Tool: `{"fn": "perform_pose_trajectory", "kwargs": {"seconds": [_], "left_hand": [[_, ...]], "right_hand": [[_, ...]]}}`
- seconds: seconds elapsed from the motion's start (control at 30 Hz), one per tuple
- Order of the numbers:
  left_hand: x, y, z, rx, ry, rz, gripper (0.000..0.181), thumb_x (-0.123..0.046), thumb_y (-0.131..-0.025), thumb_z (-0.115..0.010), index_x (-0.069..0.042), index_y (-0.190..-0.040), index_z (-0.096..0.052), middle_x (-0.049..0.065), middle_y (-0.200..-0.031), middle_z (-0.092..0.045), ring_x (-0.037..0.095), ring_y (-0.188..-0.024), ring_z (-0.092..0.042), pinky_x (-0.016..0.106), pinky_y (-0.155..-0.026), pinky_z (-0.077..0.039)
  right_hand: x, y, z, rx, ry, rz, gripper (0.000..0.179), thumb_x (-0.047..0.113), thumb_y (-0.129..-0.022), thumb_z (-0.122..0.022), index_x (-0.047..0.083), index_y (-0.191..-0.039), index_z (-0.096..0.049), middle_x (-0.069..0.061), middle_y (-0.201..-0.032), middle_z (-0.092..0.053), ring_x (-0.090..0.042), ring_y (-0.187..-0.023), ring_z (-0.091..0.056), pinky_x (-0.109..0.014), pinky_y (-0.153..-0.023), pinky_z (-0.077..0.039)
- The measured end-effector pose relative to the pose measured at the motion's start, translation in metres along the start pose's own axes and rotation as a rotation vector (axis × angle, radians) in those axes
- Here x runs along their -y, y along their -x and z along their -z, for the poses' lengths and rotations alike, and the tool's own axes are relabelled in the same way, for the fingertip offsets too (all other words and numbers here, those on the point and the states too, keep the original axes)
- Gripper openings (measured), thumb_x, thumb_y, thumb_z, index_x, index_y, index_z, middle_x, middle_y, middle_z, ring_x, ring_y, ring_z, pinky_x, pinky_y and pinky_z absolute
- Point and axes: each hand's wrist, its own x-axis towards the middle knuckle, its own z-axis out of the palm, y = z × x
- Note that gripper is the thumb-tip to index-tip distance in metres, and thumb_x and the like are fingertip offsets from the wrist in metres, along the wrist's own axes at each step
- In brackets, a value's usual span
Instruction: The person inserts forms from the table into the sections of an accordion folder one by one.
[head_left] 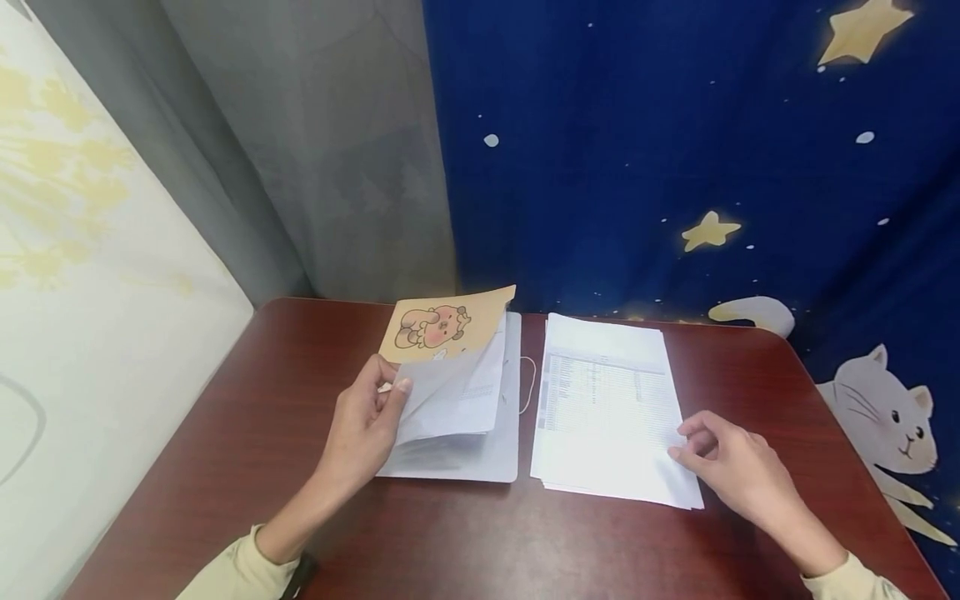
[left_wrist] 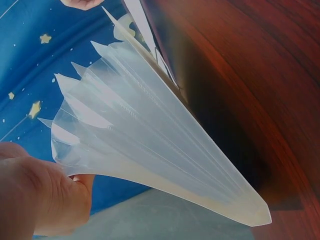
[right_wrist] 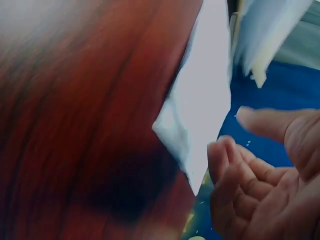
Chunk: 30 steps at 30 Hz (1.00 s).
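In the head view an expanding file folder (head_left: 506, 462) lies near the table's left half, its tan cover (head_left: 408, 333) printed with a pink cartoon animal. My left hand (head_left: 367, 421) pinches the lifted cover and clear pocket sheets between thumb and fingers. From the left wrist, the pleated translucent pockets (left_wrist: 145, 120) fan out, with white paper showing inside in the head view. A stack of printed sheets (head_left: 607, 425) lies to the folder's right. Beside the stack's right edge hovers my right hand (head_left: 738, 467), fingers loosely bent, thumb apart from them, nothing between.
A thin white elastic cord (head_left: 531, 385) loops out from the folder's right side toward the paper stack. The dark red wooden table (head_left: 480, 542) backs onto a grey curtain (head_left: 360, 167) and a blue starry curtain (head_left: 600, 167).
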Motion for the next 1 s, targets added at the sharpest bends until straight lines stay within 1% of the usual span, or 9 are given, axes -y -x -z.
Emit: {"fn": "perform_pose_trajectory", "kwargs": {"seconds": [0.1,0.17,0.37,0.6,0.87,1.0], "left_hand": [[0.001,0.001,0.001,-0.001,0.006,0.005,0.008,-0.007,-0.097,-0.052,-0.004,-0.094,-0.046,-0.003,-0.048,-0.031,0.000,-0.041,-0.028,0.023,-0.034,-0.023],[0.001,0.002,0.001,0.000,0.008,0.010,0.008,-0.007,-0.098,-0.052,-0.004,-0.094,-0.046,-0.003,-0.048,-0.031,0.001,-0.041,-0.028,0.023,-0.034,-0.023],[0.004,0.002,0.000,-0.002,0.009,0.005,0.008,-0.007,-0.097,-0.052,-0.005,-0.093,-0.046,-0.003,-0.047,-0.030,0.000,-0.040,-0.027,0.022,-0.035,-0.022],[0.004,0.001,-0.001,-0.003,0.005,-0.014,0.007,-0.006,-0.097,-0.053,-0.005,-0.093,-0.047,-0.003,-0.047,-0.030,0.000,-0.040,-0.026,0.022,-0.034,-0.021],[0.001,0.000,0.001,-0.008,-0.013,-0.015,0.007,-0.008,-0.097,-0.053,-0.004,-0.094,-0.047,-0.002,-0.047,-0.031,0.000,-0.040,-0.027,0.023,-0.034,-0.022],[-0.002,0.000,0.001,-0.013,-0.041,-0.017,0.007,-0.008,-0.097,-0.054,-0.005,-0.094,-0.048,-0.002,-0.047,-0.030,0.000,-0.040,-0.027,0.023,-0.035,-0.023]], "right_hand": [[-0.006,0.002,-0.003,-0.028,0.059,-0.025,0.036,0.043,-0.081,-0.073,0.016,-0.102,-0.064,0.002,-0.081,-0.068,-0.013,-0.065,-0.055,-0.027,-0.053,-0.035],[-0.007,0.002,-0.006,-0.035,0.076,-0.045,0.035,0.046,-0.082,-0.072,0.017,-0.100,-0.064,0.003,-0.079,-0.067,-0.013,-0.062,-0.052,-0.028,-0.051,-0.033],[-0.011,0.004,-0.014,-0.001,0.081,-0.096,0.039,0.054,-0.083,-0.068,0.017,-0.096,-0.065,0.003,-0.075,-0.066,-0.015,-0.058,-0.050,-0.029,-0.049,-0.033],[-0.013,0.003,-0.017,0.005,0.094,-0.154,0.059,0.073,-0.076,-0.061,0.016,-0.091,-0.067,0.000,-0.077,-0.069,-0.015,-0.060,-0.053,-0.030,-0.050,-0.032],[-0.013,-0.001,-0.022,0.018,0.122,-0.195,0.066,0.077,-0.073,-0.059,0.014,-0.090,-0.070,-0.001,-0.075,-0.068,-0.017,-0.058,-0.051,-0.030,-0.048,-0.032],[-0.014,-0.001,-0.025,0.027,0.120,-0.209,0.067,0.075,-0.072,-0.063,0.012,-0.091,-0.071,-0.003,-0.074,-0.068,-0.017,-0.057,-0.050,-0.031,-0.047,-0.033]]}}
